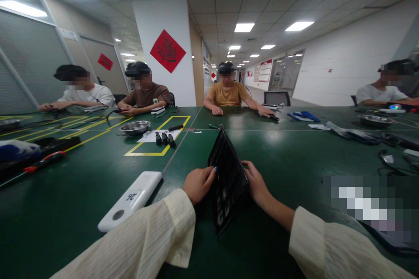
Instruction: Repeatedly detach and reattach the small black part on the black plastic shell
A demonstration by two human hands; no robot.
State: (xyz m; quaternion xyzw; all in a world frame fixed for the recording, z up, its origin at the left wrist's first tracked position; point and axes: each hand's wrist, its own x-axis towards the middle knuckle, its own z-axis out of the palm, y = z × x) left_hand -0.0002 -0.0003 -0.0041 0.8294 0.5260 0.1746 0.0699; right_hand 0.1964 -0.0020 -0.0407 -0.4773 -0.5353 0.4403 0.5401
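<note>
A black flat tray (226, 178), with what look like compartments in its dark face, is tilted up on edge above the table in front of me. My right hand (257, 183) grips it along the right edge, thumb and fingers closed around the frame. At the left, my left hand (200, 184) is pinched close against the tray's face. A tiny blue piece (216, 168) shows at its fingertips; its kind is too small to make out. Left of that hand lies a white power bank (131, 202) marked 26.
The green table (183, 235) holds a metal bowl (135, 127), black clips (165, 139) on white paper, and a red-and-black screwdriver (46, 161). Blue gloves (303, 116) and cables lie right. Several people sit around the table, one (227, 91) directly opposite.
</note>
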